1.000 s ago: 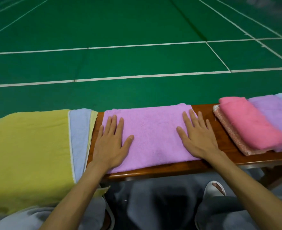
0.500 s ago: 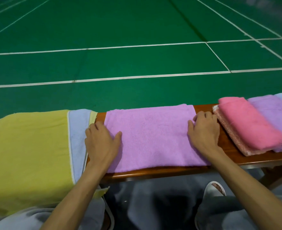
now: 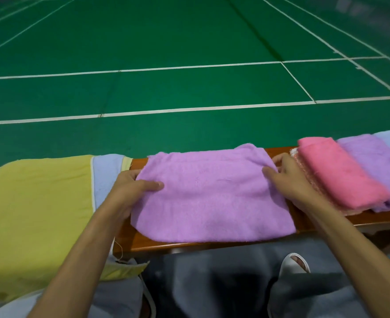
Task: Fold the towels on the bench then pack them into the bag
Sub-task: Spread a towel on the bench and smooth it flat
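- Nearest, below the counter's (image 3: pixel 212 246) front edge, are the person's grey-clad legs and a pale slipper (image 3: pixel 295 262).
- The left grip (image 3: pixel 129 191) pinches the lilac towel (image 3: pixel 212 198) at its left short end, thumb on top and fingers tucked under the cloth.
- The right grip (image 3: pixel 288 182) holds the right short end the same way, thumb on top and fingers curled at the edge.
- The lilac towel lies at the middle of the counter, its near hem along the front edge. Its long axis runs left to right along the counter, and both short ends are raised slightly.
- The step in hand looks like folding this towel. The next move probably calls for carrying one short end over onto the other and matching the corners.
- Toward the counter's right end lie a folded pink towel (image 3: pixel 336 175) and a purple towel (image 3: pixel 373 161), touching.
- At the left end, a yellow and blue cloth (image 3: pixel 35 203) drapes over the counter. I cannot tell whether it is the bag.
- Beyond lies the green court floor (image 3: pixel 189 88).
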Motion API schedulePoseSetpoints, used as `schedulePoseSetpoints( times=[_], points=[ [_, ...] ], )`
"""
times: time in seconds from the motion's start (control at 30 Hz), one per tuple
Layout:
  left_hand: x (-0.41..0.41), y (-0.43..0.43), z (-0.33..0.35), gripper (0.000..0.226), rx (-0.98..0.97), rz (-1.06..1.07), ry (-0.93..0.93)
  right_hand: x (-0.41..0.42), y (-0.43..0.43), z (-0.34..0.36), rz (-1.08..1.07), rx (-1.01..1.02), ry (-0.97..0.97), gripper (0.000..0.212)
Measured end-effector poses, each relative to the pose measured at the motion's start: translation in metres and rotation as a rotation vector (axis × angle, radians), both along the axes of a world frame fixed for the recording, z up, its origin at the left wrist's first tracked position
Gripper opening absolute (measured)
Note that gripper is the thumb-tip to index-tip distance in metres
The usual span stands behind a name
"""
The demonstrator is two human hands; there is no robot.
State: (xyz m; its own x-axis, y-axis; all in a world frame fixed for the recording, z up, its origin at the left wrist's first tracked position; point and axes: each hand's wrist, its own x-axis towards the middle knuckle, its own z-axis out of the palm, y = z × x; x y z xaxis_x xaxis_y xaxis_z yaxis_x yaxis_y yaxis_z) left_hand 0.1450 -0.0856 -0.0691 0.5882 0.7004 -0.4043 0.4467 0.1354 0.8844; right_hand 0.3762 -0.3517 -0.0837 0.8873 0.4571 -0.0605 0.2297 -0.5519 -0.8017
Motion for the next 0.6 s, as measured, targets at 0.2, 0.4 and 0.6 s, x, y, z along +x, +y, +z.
schedulePoseSetpoints(
  times=[0.2,0.4,0.6],
  points=[
    [-0.016,0.021,0.013,0.109,-0.204,-0.209,-0.258,-0.008,-0.017,0.036,0.287,0.432,0.293,0.053],
    [-0.027,0.028,0.023,0.07,-0.034,-0.35,-0.308,0.003,-0.036,0.049,0.351,0.341,0.244,0.045],
    [-0.032,0.03,0.031,0.051,0.215,-0.255,-0.272,0.008,-0.044,0.053,0.363,0.317,0.181,0.042]
  ],
)
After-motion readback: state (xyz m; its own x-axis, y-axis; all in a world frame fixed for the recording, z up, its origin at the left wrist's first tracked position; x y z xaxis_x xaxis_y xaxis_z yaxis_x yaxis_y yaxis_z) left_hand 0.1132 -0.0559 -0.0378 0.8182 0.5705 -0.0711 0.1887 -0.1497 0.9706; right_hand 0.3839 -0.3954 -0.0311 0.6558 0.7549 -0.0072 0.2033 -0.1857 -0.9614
